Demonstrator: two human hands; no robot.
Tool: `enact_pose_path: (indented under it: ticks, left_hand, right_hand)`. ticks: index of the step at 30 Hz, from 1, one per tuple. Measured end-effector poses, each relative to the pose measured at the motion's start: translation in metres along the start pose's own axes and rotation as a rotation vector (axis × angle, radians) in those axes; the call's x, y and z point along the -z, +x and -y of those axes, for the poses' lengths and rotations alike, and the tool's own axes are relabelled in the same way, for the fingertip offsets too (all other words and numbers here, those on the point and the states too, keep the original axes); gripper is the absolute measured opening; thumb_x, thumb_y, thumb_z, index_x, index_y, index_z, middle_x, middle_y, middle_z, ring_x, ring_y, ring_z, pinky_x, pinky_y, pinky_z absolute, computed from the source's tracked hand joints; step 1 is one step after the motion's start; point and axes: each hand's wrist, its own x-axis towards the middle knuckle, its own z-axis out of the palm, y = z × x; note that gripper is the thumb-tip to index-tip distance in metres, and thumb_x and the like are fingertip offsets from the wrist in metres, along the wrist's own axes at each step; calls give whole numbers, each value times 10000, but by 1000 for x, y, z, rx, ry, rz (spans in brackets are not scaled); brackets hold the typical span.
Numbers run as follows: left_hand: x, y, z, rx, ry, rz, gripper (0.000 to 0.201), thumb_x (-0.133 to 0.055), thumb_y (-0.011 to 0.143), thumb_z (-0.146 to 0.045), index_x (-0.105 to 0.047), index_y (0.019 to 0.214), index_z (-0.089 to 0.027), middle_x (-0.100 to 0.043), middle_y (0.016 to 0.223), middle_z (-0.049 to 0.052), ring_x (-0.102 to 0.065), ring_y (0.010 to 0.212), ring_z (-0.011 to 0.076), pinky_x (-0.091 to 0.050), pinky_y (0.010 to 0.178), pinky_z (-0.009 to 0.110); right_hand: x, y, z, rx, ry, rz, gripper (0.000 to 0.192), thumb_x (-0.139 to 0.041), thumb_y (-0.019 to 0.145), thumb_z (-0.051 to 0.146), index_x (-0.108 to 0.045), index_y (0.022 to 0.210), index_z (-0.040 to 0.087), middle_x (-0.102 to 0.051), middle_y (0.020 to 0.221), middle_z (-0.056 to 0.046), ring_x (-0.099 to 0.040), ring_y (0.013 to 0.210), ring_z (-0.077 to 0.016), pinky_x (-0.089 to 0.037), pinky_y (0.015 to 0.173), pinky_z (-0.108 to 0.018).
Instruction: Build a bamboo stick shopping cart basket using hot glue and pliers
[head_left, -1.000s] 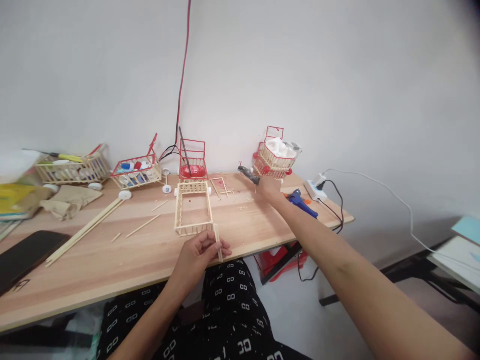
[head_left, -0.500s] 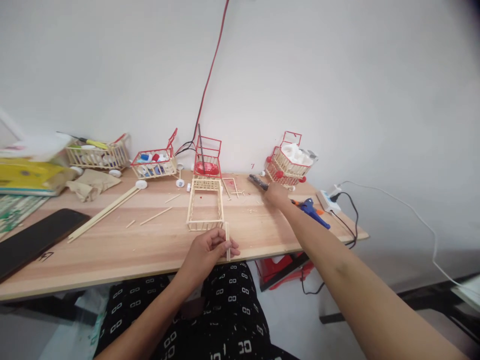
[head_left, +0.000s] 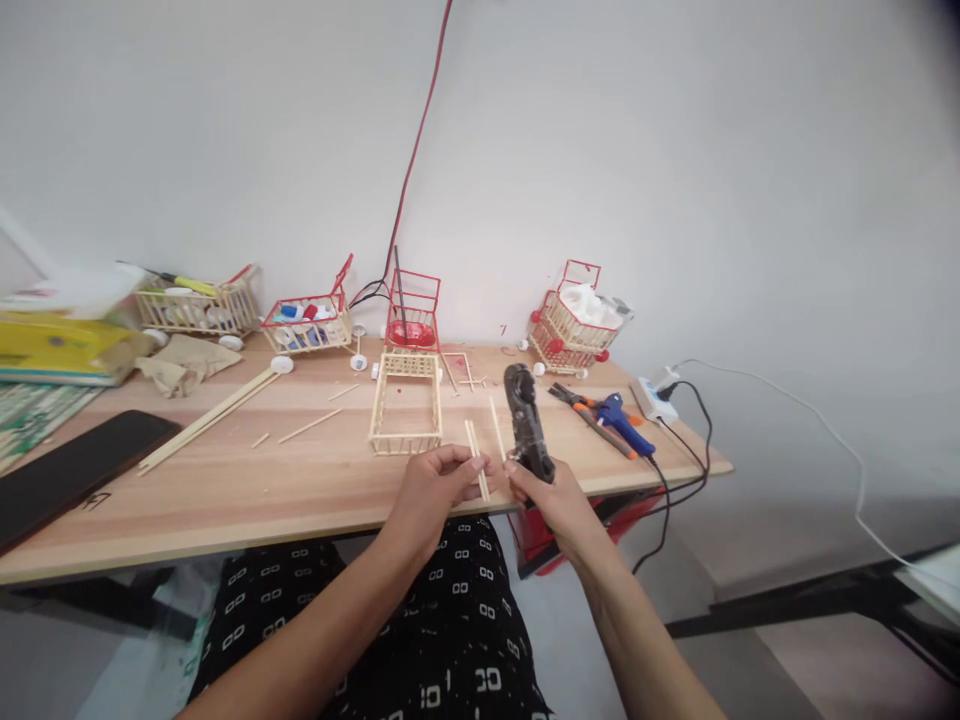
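My left hand (head_left: 439,492) pinches a few short thin wooden sticks (head_left: 477,468) above the table's front edge. My right hand (head_left: 551,492) is closed around a black hand tool (head_left: 527,425), whose exact kind I cannot make out. Another thin wooden stick (head_left: 497,428) rises from beside the right thumb and seems to be held there too. Just beyond my left hand stands an open frame of wooden sticks (head_left: 405,441). It sits in front of a small stick cart (head_left: 415,290) with red edging and a red object inside.
Other stick-built carts (head_left: 306,325) line the wall. Pliers (head_left: 589,412) and a blue glue gun (head_left: 625,425) lie to the right, near a white power strip (head_left: 654,400). A black phone (head_left: 90,470) and long sticks (head_left: 210,420) are at left. Loose stick pieces dot the table (head_left: 247,510).
My right hand has come back toward my left hand, bringing the black tool from the table's far side. My left hand has shifted slightly right with its sticks. The pliers are now uncovered.
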Motion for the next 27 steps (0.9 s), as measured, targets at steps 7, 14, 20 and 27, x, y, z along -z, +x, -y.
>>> enact_pose_path:
  ticks: [7, 14, 20, 27]
  left_hand:
    - [1, 8, -2, 39, -72, -103, 426, -907, 443, -391, -709, 684, -100, -693, 682, 37, -633, 638, 123, -532, 647, 237]
    - [4, 11, 4, 57, -92, -35, 371, -904, 469, -345, -713, 673, -102, -689, 662, 37, -614, 620, 112, -518, 625, 230]
    - [2, 13, 2, 89, -56, -36, 352, -912, 433, -291, -690, 635, -105, -652, 620, 10, -581, 567, 92, -493, 595, 221]
    - [2, 21, 4, 33, 45, 17, 320, -856, 545, -345, -652, 653, -123, -659, 650, 14, -567, 584, 90, -467, 633, 235]
  right_hand:
    - [-12, 0, -3, 24, -88, 51, 334, -635, 753, 494, -572, 700, 170, -442, 546, 44, -386, 547, -120, -333, 549, -261]
    - [-10, -5, 4, -4, -138, 118, 283, -640, 728, 448, -564, 712, 175, -458, 567, 43, -398, 562, -125, -344, 564, -262]
    - [-10, -4, 0, 7, -134, 111, 277, -627, 739, 442, -541, 694, 182, -446, 575, 41, -386, 571, -124, -325, 552, -257]
    - [-6, -1, -1, 16, -141, 95, 278, -653, 722, 439, -584, 702, 171, -492, 603, 25, -404, 589, -126, -330, 553, -256]
